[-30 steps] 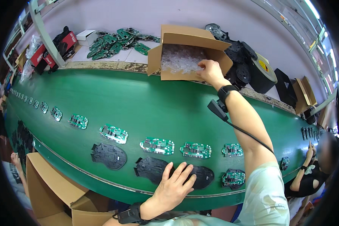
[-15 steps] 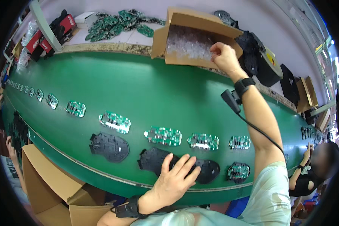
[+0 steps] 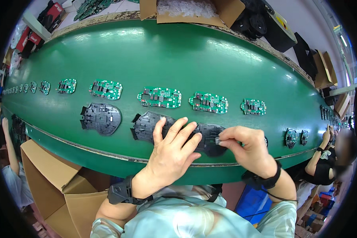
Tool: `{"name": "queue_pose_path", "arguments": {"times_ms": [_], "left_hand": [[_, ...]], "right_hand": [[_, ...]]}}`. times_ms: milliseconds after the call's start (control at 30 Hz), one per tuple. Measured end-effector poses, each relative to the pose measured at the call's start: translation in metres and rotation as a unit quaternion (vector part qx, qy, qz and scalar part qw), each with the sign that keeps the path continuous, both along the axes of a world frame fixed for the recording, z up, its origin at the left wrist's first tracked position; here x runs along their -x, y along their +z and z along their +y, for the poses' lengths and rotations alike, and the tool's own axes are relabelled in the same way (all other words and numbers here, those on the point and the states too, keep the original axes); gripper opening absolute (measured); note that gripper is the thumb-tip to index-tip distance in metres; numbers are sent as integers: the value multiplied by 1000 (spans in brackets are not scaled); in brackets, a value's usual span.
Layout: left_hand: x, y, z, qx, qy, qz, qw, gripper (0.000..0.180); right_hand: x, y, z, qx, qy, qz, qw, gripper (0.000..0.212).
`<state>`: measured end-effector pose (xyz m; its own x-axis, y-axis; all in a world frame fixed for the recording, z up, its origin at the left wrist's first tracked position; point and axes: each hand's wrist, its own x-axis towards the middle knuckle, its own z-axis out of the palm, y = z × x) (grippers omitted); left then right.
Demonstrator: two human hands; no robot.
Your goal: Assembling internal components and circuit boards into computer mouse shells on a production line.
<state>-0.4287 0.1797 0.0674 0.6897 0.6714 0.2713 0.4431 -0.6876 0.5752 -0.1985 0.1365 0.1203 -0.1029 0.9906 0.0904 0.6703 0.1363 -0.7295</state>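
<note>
My left hand point(image 3: 168, 154) lies with fingers spread across two black plastic shells, shaped like mouse housings. One is the middle shell point(image 3: 146, 126), and the other is the right shell point(image 3: 214, 149). Between thumb and forefinger, my right hand point(image 3: 250, 147) pinches a small clear plastic piece point(image 3: 217, 140) at the right shell's surface. A third black shell point(image 3: 102, 119) sits apart on the left. Beyond the shells runs a row of green circuit boards, among them a left board point(image 3: 106, 89), a middle board point(image 3: 161, 97) and a right board point(image 3: 254, 107).
A cardboard box point(image 3: 190, 19) of clear plastic pieces point(image 3: 182, 7) stands past the green work surface's far edge. Shells fitted with boards point(image 3: 290, 138) lie to the right. An open carton point(image 3: 47, 168) is below the near edge at left. A co-worker point(image 3: 323, 168) works at right.
My right hand has come from the box of clear pieces down to the right shell, holding a small clear plastic piece. My left hand stays on the shells. The view has tilted downward.
</note>
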Motion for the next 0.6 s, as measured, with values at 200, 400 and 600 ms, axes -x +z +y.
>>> {"name": "queue_pose_path", "arguments": {"times_ms": [200, 400, 600], "left_hand": [[-1, 2, -1, -3, 12, 15, 1000, 50], [-2, 4, 1, 0, 9, 20, 1000, 50], [1, 7, 3, 2, 4, 29, 1000, 51]], "right_hand": [[15, -25, 0, -68, 3, -70, 995, 18], [11, -22, 1, -68, 9, -111, 991, 19], [11, -22, 3, -50, 11, -92, 994, 19]]}}
